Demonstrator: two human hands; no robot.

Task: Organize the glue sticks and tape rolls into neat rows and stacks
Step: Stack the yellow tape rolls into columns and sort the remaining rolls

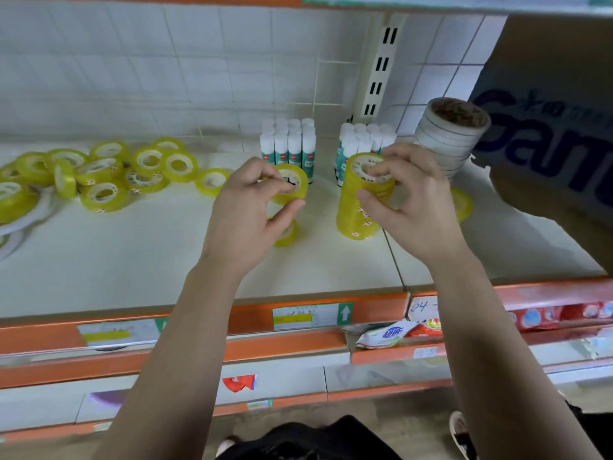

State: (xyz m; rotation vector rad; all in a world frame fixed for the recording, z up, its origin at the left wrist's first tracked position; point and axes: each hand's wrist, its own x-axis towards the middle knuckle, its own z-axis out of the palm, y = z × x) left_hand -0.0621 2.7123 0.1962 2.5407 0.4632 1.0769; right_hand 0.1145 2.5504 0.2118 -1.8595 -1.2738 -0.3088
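My left hand (255, 207) pinches a yellow tape roll (293, 184) held tilted above the shelf, and another yellow roll (288, 234) lies under it. My right hand (404, 197) grips the top of a tall stack of yellow tape rolls (353, 210) standing on the shelf. A loose heap of yellow tape rolls (99, 174) is spread over the left part of the shelf. Two upright groups of white glue sticks stand at the back, one (288, 144) in the middle and one (361, 141) just right of it.
A leaning stack of white tape rolls (447, 141) stands at the back right, beside a large cardboard box (557, 134). White tape rolls (20, 224) lie at the far left. The shelf's orange front edge (258, 317) carries price labels, with lower shelves beneath.
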